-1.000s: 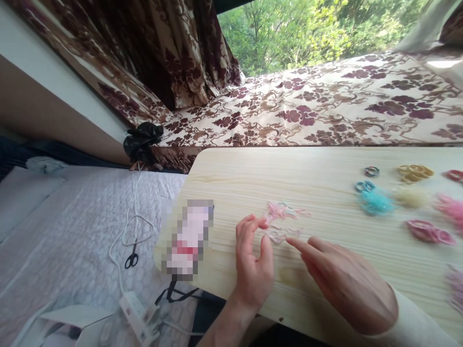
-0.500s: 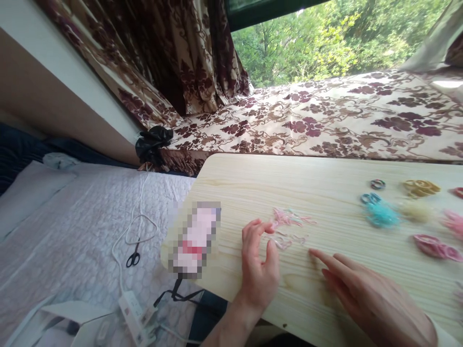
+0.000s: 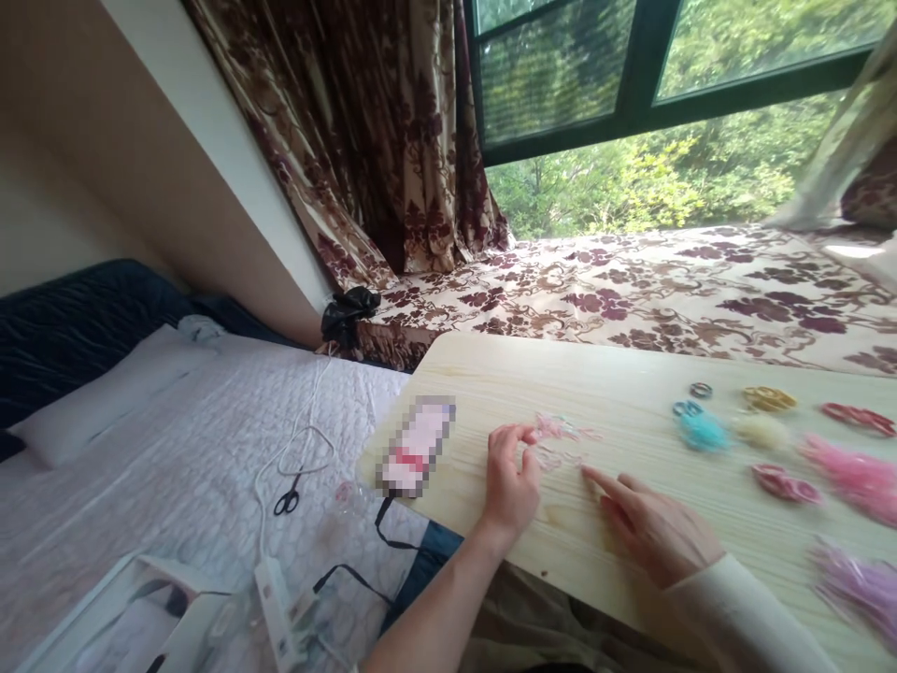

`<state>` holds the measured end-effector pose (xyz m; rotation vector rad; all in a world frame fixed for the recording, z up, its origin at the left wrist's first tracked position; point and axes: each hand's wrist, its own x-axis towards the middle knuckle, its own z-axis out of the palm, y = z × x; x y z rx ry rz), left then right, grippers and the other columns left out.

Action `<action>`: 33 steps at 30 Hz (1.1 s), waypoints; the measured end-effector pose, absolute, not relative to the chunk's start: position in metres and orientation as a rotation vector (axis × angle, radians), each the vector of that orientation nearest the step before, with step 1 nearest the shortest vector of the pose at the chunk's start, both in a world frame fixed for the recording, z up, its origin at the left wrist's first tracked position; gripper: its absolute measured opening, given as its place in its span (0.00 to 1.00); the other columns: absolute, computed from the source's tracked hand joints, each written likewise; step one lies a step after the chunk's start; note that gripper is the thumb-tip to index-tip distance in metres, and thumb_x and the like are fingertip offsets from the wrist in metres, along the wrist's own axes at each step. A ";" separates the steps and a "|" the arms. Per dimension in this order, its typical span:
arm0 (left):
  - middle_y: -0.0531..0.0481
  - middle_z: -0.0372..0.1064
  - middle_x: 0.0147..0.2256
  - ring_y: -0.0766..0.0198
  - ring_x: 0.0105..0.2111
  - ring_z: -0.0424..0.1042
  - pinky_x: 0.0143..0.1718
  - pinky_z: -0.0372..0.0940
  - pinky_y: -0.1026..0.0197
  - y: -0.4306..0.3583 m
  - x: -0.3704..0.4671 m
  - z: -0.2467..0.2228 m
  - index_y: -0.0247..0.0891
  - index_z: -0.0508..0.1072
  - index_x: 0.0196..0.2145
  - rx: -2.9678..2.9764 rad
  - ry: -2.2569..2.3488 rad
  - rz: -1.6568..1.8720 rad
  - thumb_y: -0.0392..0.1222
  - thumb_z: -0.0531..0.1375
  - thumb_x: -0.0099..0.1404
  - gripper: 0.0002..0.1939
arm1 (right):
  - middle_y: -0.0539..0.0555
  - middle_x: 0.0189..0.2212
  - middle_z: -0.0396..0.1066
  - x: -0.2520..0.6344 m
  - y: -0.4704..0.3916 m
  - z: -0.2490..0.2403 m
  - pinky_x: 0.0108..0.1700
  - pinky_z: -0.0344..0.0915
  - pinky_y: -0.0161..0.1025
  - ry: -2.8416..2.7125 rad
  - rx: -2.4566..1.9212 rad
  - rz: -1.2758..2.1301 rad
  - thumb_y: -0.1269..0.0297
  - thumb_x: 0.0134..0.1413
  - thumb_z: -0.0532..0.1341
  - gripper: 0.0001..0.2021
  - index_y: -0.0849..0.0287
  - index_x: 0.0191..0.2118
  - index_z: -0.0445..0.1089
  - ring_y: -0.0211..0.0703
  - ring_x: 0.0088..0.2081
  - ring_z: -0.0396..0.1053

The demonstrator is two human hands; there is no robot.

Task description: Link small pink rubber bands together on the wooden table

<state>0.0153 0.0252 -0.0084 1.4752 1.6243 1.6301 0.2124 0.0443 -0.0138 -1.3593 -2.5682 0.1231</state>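
Note:
My left hand (image 3: 511,486) rests at the table's near side, fingers curved and thumb apart, with nothing visible between them. Its fingertips are beside a loose bunch of thin pink and pale green strands (image 3: 561,427). Just below lies a second group of thin pale strands (image 3: 557,458), close to my left thumb. From the right, my right hand (image 3: 655,528) reaches in with its index finger stretched out. That fingertip is at the table surface beside the pale strands, and I cannot tell whether it touches them. The other fingers are loosely bent, holding nothing I can see.
On the wooden table (image 3: 491,374), a blurred-out phone-like object (image 3: 420,444) lies left. Several coloured bands sit right: teal (image 3: 703,430), yellow (image 3: 769,399), pink (image 3: 785,483) and red (image 3: 859,419). Black-handled scissors (image 3: 287,500) and a power strip (image 3: 276,608) lie on the bed.
The camera view has tilted up and shifted, showing more window and wall. Both hands keep nearly the same pose by the strands; the right index fingertip still rests near the pale ones.

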 end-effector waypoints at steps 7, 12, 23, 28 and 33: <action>0.46 0.74 0.37 0.58 0.46 0.71 0.55 0.65 0.52 0.028 0.014 -0.010 0.37 0.74 0.40 1.382 1.650 1.664 0.26 0.51 0.59 0.16 | 0.52 0.30 0.75 0.209 0.047 -0.010 0.27 0.61 0.35 -2.559 -1.408 0.121 0.63 0.63 0.47 0.22 0.50 0.56 0.72 0.40 0.27 0.74; 0.47 0.74 0.36 0.59 0.45 0.72 0.55 0.65 0.53 0.028 0.014 -0.010 0.36 0.74 0.40 1.339 1.661 1.662 0.26 0.52 0.58 0.17 | 0.52 0.29 0.74 0.213 0.050 -0.012 0.26 0.62 0.35 -2.556 -1.374 0.150 0.62 0.63 0.47 0.22 0.49 0.56 0.72 0.39 0.26 0.73; 0.46 0.73 0.39 0.59 0.47 0.71 0.56 0.64 0.52 0.023 0.013 -0.008 0.37 0.74 0.42 1.343 1.605 1.641 0.27 0.52 0.60 0.16 | 0.51 0.30 0.74 0.219 0.044 -0.017 0.27 0.62 0.35 -2.591 -1.319 0.179 0.63 0.63 0.48 0.21 0.49 0.55 0.72 0.38 0.26 0.73; 0.46 0.72 0.41 0.58 0.49 0.71 0.57 0.63 0.52 0.021 0.014 -0.006 0.38 0.73 0.39 1.352 1.586 1.610 0.28 0.53 0.61 0.14 | 0.52 0.36 0.80 0.218 0.047 -0.008 0.26 0.64 0.35 -2.581 -1.362 0.249 0.64 0.64 0.47 0.22 0.50 0.59 0.69 0.42 0.31 0.77; 0.46 0.72 0.40 0.58 0.49 0.70 0.57 0.64 0.51 0.019 0.013 -0.006 0.38 0.73 0.44 1.408 1.591 1.573 0.29 0.52 0.62 0.15 | 0.51 0.33 0.80 0.212 0.051 0.003 0.23 0.61 0.36 -2.564 -1.437 0.247 0.65 0.61 0.49 0.21 0.50 0.55 0.72 0.43 0.28 0.76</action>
